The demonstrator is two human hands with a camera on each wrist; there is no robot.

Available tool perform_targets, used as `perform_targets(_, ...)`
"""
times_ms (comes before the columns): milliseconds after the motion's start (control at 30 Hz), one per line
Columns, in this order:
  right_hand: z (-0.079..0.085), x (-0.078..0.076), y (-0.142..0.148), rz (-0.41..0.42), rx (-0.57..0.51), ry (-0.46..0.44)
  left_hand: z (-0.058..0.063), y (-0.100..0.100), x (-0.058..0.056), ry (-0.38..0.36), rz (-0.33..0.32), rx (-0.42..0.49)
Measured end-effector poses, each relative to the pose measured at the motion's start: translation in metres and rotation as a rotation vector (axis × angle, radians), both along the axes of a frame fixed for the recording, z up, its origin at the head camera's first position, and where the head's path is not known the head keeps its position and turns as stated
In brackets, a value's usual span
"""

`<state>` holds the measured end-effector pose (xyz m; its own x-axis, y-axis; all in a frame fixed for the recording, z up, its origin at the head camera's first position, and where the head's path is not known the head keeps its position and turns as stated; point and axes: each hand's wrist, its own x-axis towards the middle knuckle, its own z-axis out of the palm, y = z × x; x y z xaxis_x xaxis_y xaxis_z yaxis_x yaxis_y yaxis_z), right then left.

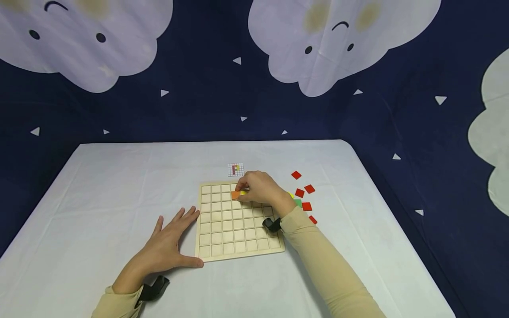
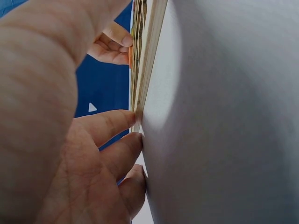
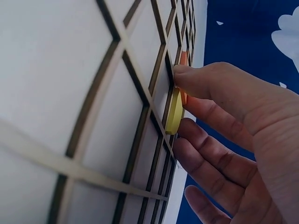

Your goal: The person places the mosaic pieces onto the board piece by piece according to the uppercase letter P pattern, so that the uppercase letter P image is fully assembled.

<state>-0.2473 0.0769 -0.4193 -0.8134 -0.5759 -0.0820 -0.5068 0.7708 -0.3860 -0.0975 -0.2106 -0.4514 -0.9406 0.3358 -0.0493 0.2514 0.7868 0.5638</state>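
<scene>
A square wooden grid board (image 1: 221, 227) lies on the white table. Along its left edge my left hand (image 1: 169, 245) is spread, with fingertips at the side and the thumb at the near left corner; the left wrist view shows the fingers against the board's edge (image 2: 149, 51). Over the upper part of the grid, my right hand (image 1: 260, 190) pinches an orange square tile (image 1: 235, 195) between thumb and index finger. Beside it is a yellow tile (image 3: 174, 114), tilted in or on its cell and partly covered by the hand in the head view.
A small printed card (image 1: 236, 169) with a coloured P-like pattern lies beyond the board. To the right are several loose red tiles (image 1: 309, 189), a green tile (image 1: 298, 202) and a bit of yellow (image 1: 291, 194), partly behind the right wrist. A dark blue cloth (image 1: 207, 115) hangs behind the table.
</scene>
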Motion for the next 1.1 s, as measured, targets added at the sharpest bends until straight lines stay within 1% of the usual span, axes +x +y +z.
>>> perform_targets(367, 0.0010, 0.0006, -0.0006, -0.020, -0.005, -0.018, -0.0019, 0.0005, -0.0002, -0.003, 0.003, 0.000)
perform_targets(600, -0.0009, -0.0006, -0.0005, -0.013, 0.000, -0.008, -0.0013, 0.0011, -0.0004, -0.015, 0.002, -0.009)
perform_targets(767, -0.0013, -0.0028, 0.0006, -0.010, -0.009, -0.017, -0.0007, 0.0016, -0.0008, -0.020, 0.001, -0.011)
perform_targets(933, -0.0012, -0.0048, 0.0028, 0.014, -0.009, -0.004, -0.0006, 0.0023, -0.0012, -0.019, 0.000, -0.013)
perform_targets(1100, -0.0008, -0.0050, 0.0037, 0.061, -0.006, 0.051, -0.0002, 0.0026, -0.0017, -0.016, -0.002, -0.012)
